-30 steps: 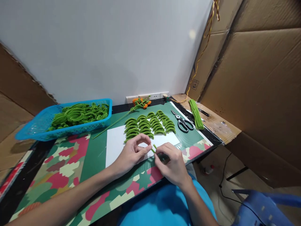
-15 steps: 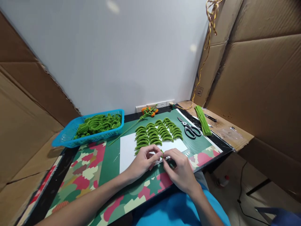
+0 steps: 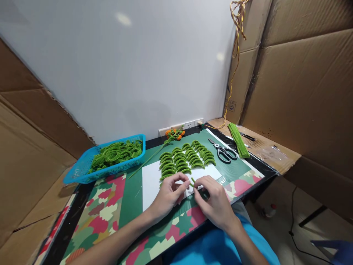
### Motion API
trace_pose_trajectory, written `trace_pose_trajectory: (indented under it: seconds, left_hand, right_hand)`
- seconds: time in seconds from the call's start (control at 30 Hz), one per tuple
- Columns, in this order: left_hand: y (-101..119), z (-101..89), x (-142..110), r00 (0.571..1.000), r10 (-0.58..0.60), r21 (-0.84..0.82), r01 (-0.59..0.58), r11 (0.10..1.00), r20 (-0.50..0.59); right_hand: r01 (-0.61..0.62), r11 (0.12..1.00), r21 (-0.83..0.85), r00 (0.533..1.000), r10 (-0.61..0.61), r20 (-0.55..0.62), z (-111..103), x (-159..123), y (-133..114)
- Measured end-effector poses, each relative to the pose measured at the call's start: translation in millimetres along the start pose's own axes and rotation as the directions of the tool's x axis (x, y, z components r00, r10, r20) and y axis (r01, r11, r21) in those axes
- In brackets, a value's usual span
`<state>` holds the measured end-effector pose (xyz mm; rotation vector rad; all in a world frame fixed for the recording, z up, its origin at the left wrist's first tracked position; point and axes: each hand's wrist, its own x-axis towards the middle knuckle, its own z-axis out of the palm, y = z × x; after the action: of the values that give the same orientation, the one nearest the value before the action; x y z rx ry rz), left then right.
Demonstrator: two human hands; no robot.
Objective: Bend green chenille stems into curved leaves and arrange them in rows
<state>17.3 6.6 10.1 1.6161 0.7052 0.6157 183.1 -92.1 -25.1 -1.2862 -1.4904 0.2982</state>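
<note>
Between my fingertips is a short green pipe cleaner [image 3: 192,183], bent, with one end sticking up. My left hand [image 3: 172,193] pinches it from the left, thumb against forefinger. From the right, my right hand [image 3: 213,197] pinches it too, close to the other fingertips. Both hands are just over the front edge of a white paper sheet [image 3: 150,184]. On that sheet, beyond my hands, lie curved green pipe cleaner pieces [image 3: 180,161] in several columns. Fingers partly hide the piece I hold.
Black-handled scissors [image 3: 224,152] lie right of the columns, with a bundle of green pipe cleaners [image 3: 238,141] farther right. A blue basket [image 3: 110,170] of green pieces stands at the left. An orange-flowered stem [image 3: 174,134] lies behind. Cardboard panels [image 3: 303,92] and a white wall [image 3: 165,66] enclose the table.
My fingertips have moved slightly apart, and more of the bent green pipe cleaner shows between them. The view has shifted a little; the laid-out pieces look the same.
</note>
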Motion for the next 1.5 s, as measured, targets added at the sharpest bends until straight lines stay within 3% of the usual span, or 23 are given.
trace_pose_trajectory:
  seconds: [0.4, 0.57, 0.9, 1.27, 1.5]
  left_hand:
    - [-1.7, -0.6, 0.6, 1.000, -0.009, 0.006, 0.009, 1.000, 0.003]
    - [-4.1, -2.8, 1.1, 0.999, -0.028, 0.040, 0.027, 0.999, 0.035]
    - [-2.9, 0.3, 0.1, 0.999, -0.002, 0.041, 0.000, 0.999, 0.038]
    - [-0.7, 0.7, 1.7, 0.999, -0.028, 0.052, 0.027, 0.998, 0.028]
    - [-2.0, -0.1, 0.8, 0.996, -0.012, 0.034, 0.009, 0.999, 0.083]
  right_hand:
    - [0.045, 0.999, 0.015, 0.998, -0.045, -0.032, -2.1, 1.7, -1.5]
    - [-0.004, 1.000, -0.021, 0.996, 0.002, -0.092, 0.0, 1.3, 1.8]
    - [0.030, 1.000, -0.006, 1.000, -0.030, -0.005, 0.5, -1.5, 5.6]
    - [0.028, 1.000, -0.002, 0.999, -0.028, -0.041, -1.7, -2.8, 2.5]
    - [0.014, 1.000, -0.001, 0.998, -0.014, -0.056, -2.9, -1.5, 1.3]
